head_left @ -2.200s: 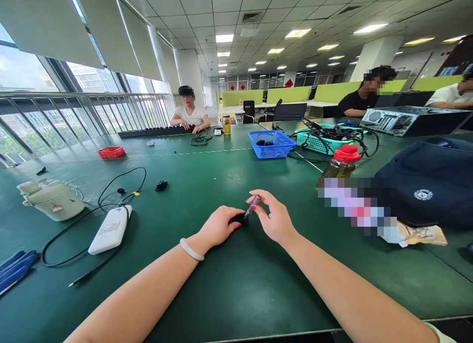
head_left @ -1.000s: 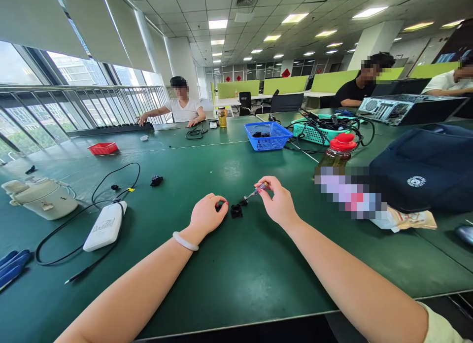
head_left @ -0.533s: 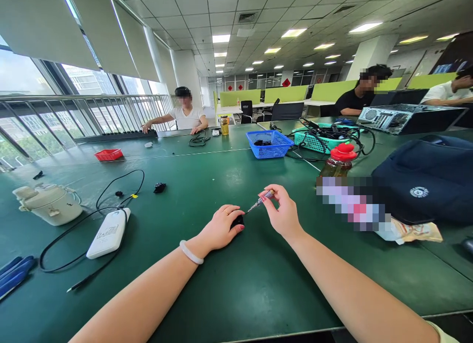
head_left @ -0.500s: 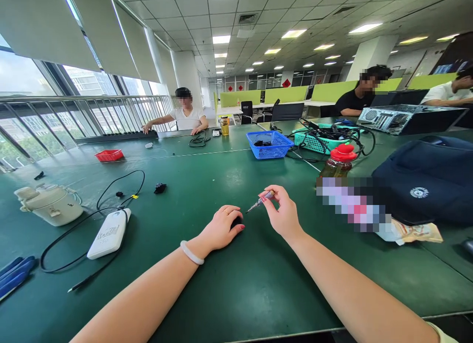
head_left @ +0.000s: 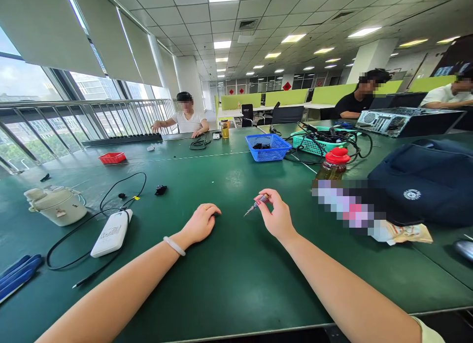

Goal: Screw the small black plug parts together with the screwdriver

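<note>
My left hand lies palm down on the green table, fingers curled over a small black part; only a dark sliver shows at the fingertips. A white bangle sits on that wrist. My right hand hovers a little to the right and pinches a small screwdriver between thumb and fingers. Its tip points down-left toward my left hand, clear of the table.
A white device with a black cable, a cream pot and another small black part lie to the left. A red-capped bottle and dark blue bag stand right. Blue basket behind. Other people sit farther off.
My left hand has slid left across the table, and the black part no longer shows where it lay. My right hand keeps the screwdriver, now farther from the left hand.
</note>
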Demonstrator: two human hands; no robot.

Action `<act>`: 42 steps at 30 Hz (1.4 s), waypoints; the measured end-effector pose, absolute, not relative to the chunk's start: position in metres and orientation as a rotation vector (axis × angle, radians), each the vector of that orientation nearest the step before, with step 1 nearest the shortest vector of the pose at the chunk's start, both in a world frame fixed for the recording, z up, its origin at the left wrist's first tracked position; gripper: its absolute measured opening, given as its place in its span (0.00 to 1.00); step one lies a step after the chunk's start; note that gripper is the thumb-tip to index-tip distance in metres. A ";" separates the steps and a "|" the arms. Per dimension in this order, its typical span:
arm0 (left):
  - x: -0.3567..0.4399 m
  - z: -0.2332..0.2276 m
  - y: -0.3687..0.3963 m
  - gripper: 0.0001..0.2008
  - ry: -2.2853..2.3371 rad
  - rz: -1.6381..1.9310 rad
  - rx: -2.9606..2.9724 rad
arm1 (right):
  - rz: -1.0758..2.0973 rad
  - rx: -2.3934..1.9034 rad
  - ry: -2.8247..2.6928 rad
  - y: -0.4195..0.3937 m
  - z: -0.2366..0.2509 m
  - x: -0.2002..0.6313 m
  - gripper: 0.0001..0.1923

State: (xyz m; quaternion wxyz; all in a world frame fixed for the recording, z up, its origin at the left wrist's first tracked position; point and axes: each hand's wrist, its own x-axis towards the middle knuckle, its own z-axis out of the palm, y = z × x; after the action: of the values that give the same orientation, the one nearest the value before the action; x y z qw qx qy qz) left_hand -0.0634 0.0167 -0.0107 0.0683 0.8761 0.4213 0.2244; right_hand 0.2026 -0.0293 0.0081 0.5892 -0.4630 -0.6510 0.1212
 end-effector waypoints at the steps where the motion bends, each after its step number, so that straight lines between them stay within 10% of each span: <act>1: -0.076 -0.011 0.022 0.18 1.329 0.666 2.629 | 0.287 -1.071 -1.517 -0.029 0.008 0.202 0.08; 14: -0.225 0.008 0.091 0.27 2.451 0.499 1.969 | 0.362 -1.064 -1.520 -0.032 0.011 0.200 0.08; 42: -0.224 0.025 0.058 0.19 2.446 1.284 1.395 | 0.196 -1.039 -1.815 -0.040 0.021 0.197 0.14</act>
State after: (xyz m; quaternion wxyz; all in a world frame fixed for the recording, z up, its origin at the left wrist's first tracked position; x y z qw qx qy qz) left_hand -0.2239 0.0584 0.0246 0.0232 0.4506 0.7902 0.4148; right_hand 0.1969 -0.0399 0.0205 0.4975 -0.4292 -0.7495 0.0808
